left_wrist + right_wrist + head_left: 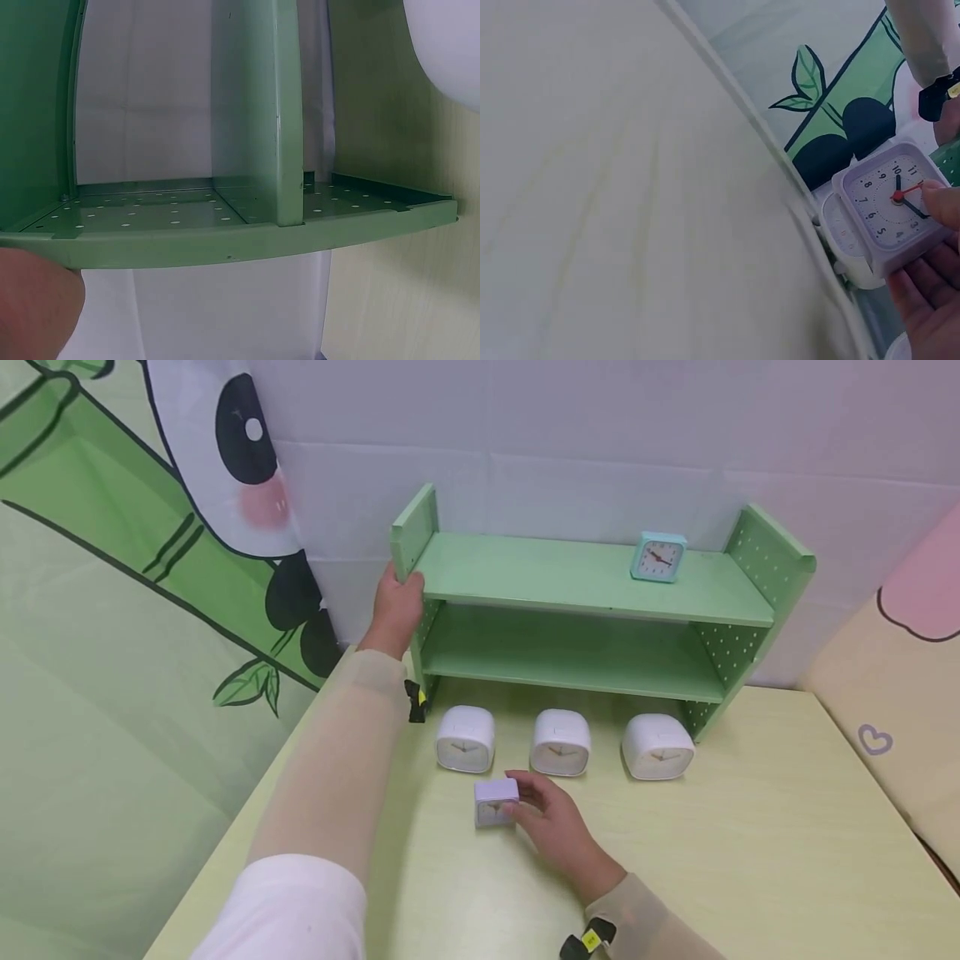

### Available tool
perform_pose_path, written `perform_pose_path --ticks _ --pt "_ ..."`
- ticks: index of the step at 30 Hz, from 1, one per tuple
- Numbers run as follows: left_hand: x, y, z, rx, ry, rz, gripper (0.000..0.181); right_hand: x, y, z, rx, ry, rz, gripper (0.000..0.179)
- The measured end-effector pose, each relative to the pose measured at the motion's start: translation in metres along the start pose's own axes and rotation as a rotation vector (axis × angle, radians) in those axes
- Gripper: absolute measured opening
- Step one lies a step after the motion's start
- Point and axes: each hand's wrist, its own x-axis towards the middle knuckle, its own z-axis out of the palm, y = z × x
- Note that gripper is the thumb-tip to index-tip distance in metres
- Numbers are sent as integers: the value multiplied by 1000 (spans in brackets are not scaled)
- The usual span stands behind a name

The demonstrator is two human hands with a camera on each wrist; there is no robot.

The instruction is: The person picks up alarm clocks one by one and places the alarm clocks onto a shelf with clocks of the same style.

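Note:
A small lilac alarm clock (495, 802) is pinched at its right side by my right hand (558, 835). In the right wrist view, its square dial (877, 214) shows black hands and a red one, with the thumb over one edge. Whether the clock touches the table is hard to tell. My left hand (397, 612) grips the left side panel (415, 531) of a green two-tier shelf (570, 652); the fingers behind the panel are hidden. On the top tier, toward the right, a teal alarm clock (659, 557) stands upright.
White rounded clocks stand in a row before the shelf: a left one (466, 739), a middle one (561, 742) and a right one (657, 747). All rest on the pale wooden table (810, 827). A printed cloth (600, 427) hangs close behind.

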Motion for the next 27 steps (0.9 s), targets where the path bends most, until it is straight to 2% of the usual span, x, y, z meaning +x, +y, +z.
perform_pose_path --ticks 3,7,13,27 --pt "0 -1 1 -2 -5 -6 49 1 -10 -4 -45 6 -25 44" --pt "-1 0 1 -2 -9 -6 49 3 -25 -13 -84 14 -98 43" --pt "0 -1 1 -2 -9 0 49 12 -50 -32 -65 24 -180 44" --pt "-1 0 1 -11 -15 3 49 48 -120 -77 -37 88 -286 46"
